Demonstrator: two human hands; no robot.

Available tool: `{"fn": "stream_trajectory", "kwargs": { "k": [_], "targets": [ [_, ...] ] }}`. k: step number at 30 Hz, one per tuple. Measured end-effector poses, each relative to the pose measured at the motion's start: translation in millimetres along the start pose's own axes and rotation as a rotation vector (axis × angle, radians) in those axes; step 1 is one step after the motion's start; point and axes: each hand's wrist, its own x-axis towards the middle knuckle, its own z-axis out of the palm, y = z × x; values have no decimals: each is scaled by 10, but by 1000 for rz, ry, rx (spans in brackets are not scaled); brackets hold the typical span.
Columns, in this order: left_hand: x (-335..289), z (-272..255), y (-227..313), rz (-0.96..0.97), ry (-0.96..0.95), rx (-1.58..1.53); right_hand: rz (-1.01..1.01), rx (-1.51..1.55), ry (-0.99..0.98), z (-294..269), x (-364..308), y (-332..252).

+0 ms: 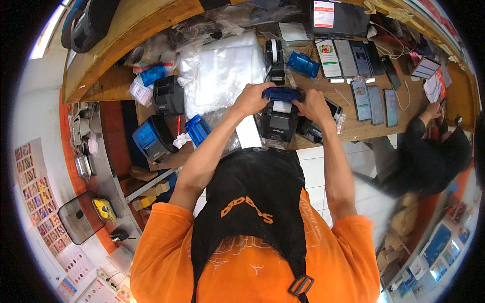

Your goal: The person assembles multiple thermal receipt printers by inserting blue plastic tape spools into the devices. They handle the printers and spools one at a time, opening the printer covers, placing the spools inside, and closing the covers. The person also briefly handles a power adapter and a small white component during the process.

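A small black receipt printer (279,127) stands upright at the table's front edge, right before me. Its dark blue see-through cover (282,94) is raised at the far side, and a bit of white paper (281,106) shows below it. My left hand (251,99) grips the cover's left end. On the opposite end, the fingers of my right hand (313,107) are closed at the cover's right corner; their tips are partly hidden. A second black printer (309,130) lies beside it, partly behind my right forearm. To the left, a white flat sheet or panel (248,132) touches the printer's side.
Clear plastic bags (227,65) cover the table's left half. Loose blue covers (197,130) and more black printers (168,96) lie around. Several phones (361,100) rest at the right. Another person's hand (431,112) reaches the table at far right. A wooden shelf (151,30) overhangs the back.
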Motion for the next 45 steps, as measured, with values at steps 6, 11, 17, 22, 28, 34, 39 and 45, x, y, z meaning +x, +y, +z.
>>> {"fn": "stream_trajectory", "kwargs": {
  "k": [6,11,17,22,28,34,39,45],
  "targets": [
    [77,180,-75,94,81,121,54,154,-3,-49,-141,-122],
    [-73,187,32,-67,13,-12,23,167,15,23,-260,-167],
    [-142,180,63,-96,-74,-19,169,199,-126,-77,-312,-320],
    [-192,216,106,-67,-108,21,-1,43,-79,37,-376,-138],
    [-197,281,54,-56,-104,87,-81,-99,-64,195,-471,15],
    [-258,178,153,-34,-127,129,-94,-170,-92,197,-545,6],
    [-71,119,3,45,-215,181,-234,13,-140,-90,-372,130],
    [145,38,-14,48,-341,266,-51,273,-229,-246,-324,86]
  ]
}}
